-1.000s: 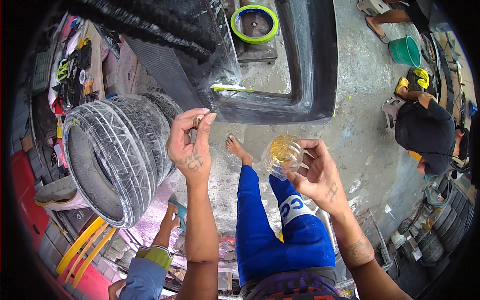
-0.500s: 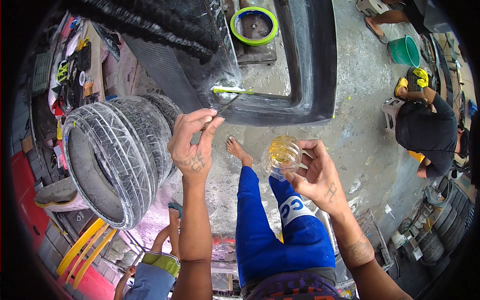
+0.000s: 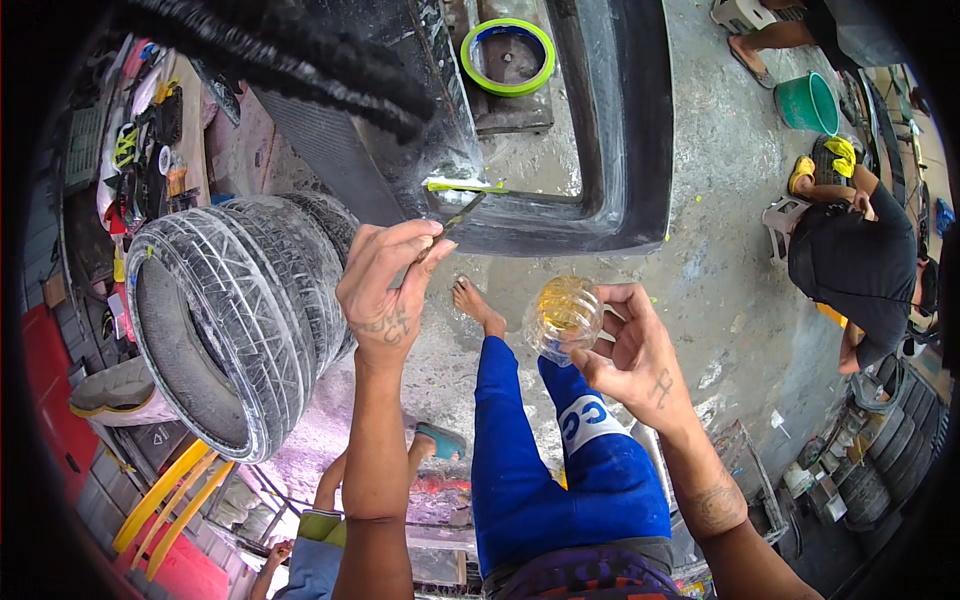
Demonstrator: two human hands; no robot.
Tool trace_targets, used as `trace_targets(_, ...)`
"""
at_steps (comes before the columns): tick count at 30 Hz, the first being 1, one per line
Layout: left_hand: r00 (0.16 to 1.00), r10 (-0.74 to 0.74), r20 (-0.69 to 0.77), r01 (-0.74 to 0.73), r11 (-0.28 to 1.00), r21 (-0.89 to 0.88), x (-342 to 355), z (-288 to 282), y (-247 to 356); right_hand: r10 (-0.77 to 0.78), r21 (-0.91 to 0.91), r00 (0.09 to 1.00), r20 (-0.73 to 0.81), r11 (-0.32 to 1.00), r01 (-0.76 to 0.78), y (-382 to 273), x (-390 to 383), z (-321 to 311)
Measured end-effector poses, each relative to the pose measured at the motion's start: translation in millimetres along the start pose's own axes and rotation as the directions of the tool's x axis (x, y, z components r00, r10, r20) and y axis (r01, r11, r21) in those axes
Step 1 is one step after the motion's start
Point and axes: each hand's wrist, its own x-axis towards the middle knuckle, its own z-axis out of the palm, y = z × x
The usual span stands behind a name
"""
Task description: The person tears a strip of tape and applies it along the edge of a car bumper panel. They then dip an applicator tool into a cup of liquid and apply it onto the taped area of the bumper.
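Note:
Between the fingertips of my left hand [image 3: 385, 290] is a thin dark stick [image 3: 460, 214], pinched and slanting up to the right. Its far end is at or just over a yellow-green strip [image 3: 465, 187] with whitish material, at the corner of an opening in a large black moulded panel [image 3: 622, 190]. I cannot tell if the tip touches. My right hand [image 3: 635, 350] grips a clear ribbed plastic cup [image 3: 562, 318] by its side, lower and to the right. Some amber liquid shows inside the cup.
Dusty tyres [image 3: 215, 320] stand left of my left arm. A lime-green ring [image 3: 508, 57] lies behind the panel opening. To the right, a co-worker [image 3: 855, 235] sits near a green bucket [image 3: 807, 103]. Another person [image 3: 320, 555] is at lower left. A blurred black bar [image 3: 290, 60] crosses the upper left.
My left hand and the stick have shifted slightly to the right. My right hand and the cup stay almost still. The person at lower left has moved, bringing a teal-sandalled foot beside my left forearm.

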Motion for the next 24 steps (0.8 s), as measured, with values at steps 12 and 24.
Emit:
trace_targets(12,0.997,0.050,0.058,-0.051,0.998,0.022,7.8,-3.0,-0.7,0.024,0.023,1.000,0.005,0.999,-0.024,-1.7,-1.0,0.5)
trace_targets(24,0.994,0.081,0.075,-0.085,0.995,0.052,10.7,-12.8,-8.0,0.011,0.010,1.000,-0.001,1.000,-0.011,-1.8,-0.2,2.7)
